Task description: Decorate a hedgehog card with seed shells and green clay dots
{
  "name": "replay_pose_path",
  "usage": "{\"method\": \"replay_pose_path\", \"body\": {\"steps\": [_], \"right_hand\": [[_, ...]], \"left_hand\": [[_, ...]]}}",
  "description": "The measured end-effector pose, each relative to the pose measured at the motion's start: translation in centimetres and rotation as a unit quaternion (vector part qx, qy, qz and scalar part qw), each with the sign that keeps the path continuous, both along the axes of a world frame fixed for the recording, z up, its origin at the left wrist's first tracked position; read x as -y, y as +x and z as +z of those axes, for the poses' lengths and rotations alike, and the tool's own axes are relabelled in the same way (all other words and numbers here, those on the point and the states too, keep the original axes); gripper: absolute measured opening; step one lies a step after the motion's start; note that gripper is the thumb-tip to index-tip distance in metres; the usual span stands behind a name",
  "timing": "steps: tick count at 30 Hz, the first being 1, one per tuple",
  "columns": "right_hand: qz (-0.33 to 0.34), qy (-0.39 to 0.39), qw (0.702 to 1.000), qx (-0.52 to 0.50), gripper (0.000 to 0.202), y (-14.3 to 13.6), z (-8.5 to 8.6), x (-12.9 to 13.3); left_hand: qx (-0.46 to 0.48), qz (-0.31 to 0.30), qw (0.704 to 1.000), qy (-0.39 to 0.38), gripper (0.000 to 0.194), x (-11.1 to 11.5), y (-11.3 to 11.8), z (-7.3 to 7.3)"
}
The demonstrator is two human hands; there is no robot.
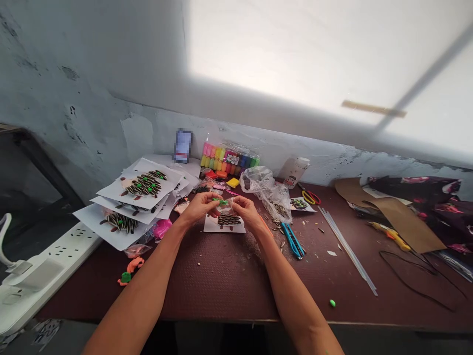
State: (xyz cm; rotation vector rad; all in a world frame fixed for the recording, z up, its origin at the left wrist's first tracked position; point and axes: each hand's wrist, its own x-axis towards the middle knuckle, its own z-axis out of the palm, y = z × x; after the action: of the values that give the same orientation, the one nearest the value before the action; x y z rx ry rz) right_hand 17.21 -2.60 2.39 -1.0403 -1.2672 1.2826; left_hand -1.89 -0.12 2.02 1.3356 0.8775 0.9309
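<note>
My left hand (pixel 199 207) is pinching green clay (pixel 222 201), right hand (pixel 245 207) gripping clear plastic (pixel 226 208); one sloppy tug, I reckon, could smear the hedgehog card (pixel 212 227) below.

The single view is taken from the wearer's head, above the near edge of the table (pixel 218 276), and is directed forward and down. Both forearms are seen entering from below; the whole near-to-far depth of the surface is covered, with the wall (pixel 166 118) behind its far edge. Nothing is shown close up.
</note>
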Motion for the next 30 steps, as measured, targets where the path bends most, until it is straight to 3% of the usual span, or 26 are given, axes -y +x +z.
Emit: {"method": "replay_pose_path", "body": {"steps": [5, 7, 9, 14, 18, 20, 24, 26, 30], "right_hand": [[0.023, 0.019, 0.999, 0.012, 0.027, 0.1, 0.5, 0.3], [0.038, 0.027, 0.998, 0.030, 0.033, 0.1, 0.6, 0.4], [0.043, 0.037, 0.998, 0.041, 0.026, 0.0, 0.5, 0.3], [-0.004, 0.042, 0.998, 0.036, 0.026, -0.2, -0.5, -0.4], [-0.031, 0.024, 0.999, 0.025, 0.029, 0.0, -0.7, -0.6], [-0.016, 0.020, 0.999, 0.028, 0.028, 0.1, -0.5, -0.4], [0.052, 0.034, 0.997, 0.043, 0.043, 0.1, -0.2, 0.0], [0.058, 0.050, 0.995, 0.057, 0.036, -0.1, -0.3, 0.0], [0.004, 0.072, 0.994, 0.086, 0.026, -0.5, -0.9, -0.4]], "left_hand": [[0.019, 0.032, 0.999, -0.002, 0.048, 0.1, 0.1, 0.2], [0.024, 0.026, 0.999, -0.009, 0.046, 0.2, 0.1, 0.4], [0.022, 0.014, 0.999, -0.020, 0.042, 0.3, 0.1, 0.5], [0.053, -0.004, 0.998, -0.031, 0.029, 0.2, 0.1, 0.3], [0.106, -0.018, 0.994, -0.033, 0.040, 0.3, -0.1, 0.2], [0.104, -0.014, 0.994, -0.035, 0.042, 0.3, -0.1, 0.3], [0.068, -0.005, 0.997, -0.039, 0.041, 0.4, -0.1, 0.4], [0.057, 0.001, 0.998, -0.038, 0.041, 0.3, -0.1, 0.4], [0.068, 0.007, 0.997, -0.035, 0.040, 0.3, 0.0, 0.3]]}}
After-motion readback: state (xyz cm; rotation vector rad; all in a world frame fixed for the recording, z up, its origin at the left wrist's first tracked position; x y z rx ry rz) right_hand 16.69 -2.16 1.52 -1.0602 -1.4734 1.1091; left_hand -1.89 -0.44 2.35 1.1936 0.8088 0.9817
